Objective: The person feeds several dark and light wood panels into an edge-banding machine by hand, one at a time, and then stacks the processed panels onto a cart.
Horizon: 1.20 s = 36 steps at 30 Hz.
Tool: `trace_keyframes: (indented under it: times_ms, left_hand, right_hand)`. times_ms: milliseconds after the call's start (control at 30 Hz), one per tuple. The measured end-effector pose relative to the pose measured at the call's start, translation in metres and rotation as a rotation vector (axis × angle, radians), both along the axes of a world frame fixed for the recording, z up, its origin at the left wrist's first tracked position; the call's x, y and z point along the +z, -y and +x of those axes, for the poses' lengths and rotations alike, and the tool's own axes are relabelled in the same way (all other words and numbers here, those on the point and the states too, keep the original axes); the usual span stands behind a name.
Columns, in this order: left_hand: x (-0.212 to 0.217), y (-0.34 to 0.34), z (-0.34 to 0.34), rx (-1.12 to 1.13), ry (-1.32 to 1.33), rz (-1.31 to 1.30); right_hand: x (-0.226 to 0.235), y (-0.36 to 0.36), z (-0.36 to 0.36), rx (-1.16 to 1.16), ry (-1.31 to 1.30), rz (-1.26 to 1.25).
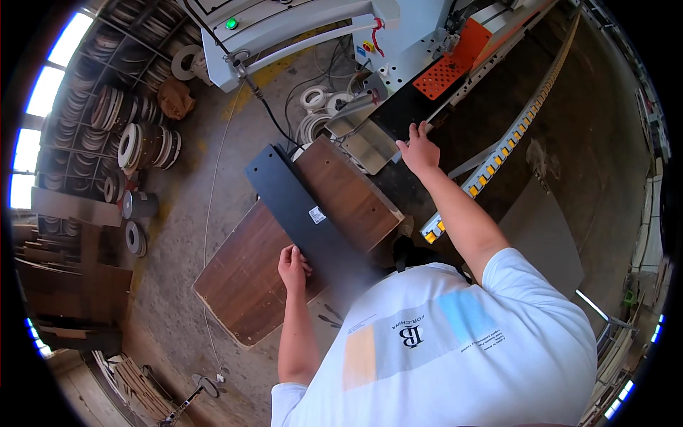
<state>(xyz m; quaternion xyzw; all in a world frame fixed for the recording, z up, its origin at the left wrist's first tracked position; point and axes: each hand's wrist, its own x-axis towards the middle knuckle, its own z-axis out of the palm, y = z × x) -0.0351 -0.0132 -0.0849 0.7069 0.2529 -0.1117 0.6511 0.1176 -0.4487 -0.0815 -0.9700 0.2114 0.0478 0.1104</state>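
A long dark grey board [295,192] with holes at its far end and a small white label slants in front of me. Its near end reaches my shirt. My left hand [292,268] has its fingers curled at the board's left edge, gripping it. My right hand [420,148] is farther out, at the near end of the machine's black bed [405,110]. Its fingers are apart and hold nothing that I can see; whether they touch the bed, I cannot tell. Beside it is a metal tray [368,144].
Beneath the board lies a wooden-brown panel [242,274]. The machine [284,43] stands ahead, with an orange perforated guard [455,60]. A rail with yellow rollers [491,167] runs on the right. Coiled edging rolls [313,121] lie by the machine; shelves of rolls [107,92] stand left.
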Motion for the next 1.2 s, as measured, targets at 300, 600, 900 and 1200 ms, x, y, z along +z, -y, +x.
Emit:
trace_keyframes:
  times_ms: [300,600,900,1200]
  left_hand:
    - [0.004,0.004,-0.002,0.026,0.009,0.014]
    - [0.001,0.005,0.001,0.036,0.042,0.020]
    - [0.003,-0.006,-0.012,-0.138,0.087,-0.084]
    - [0.007,-0.013,-0.005,-0.290,0.074,0.034]
  right_hand:
    - [-0.002,0.012,0.005,0.008,0.010,0.040]
    - [-0.001,0.098,0.040,-0.081,0.027,-0.012]
    - [-0.004,-0.100,-0.025,0.394,0.039,0.847]
    - [0.001,-0.163,-0.057,0.235,-0.179,1.152]
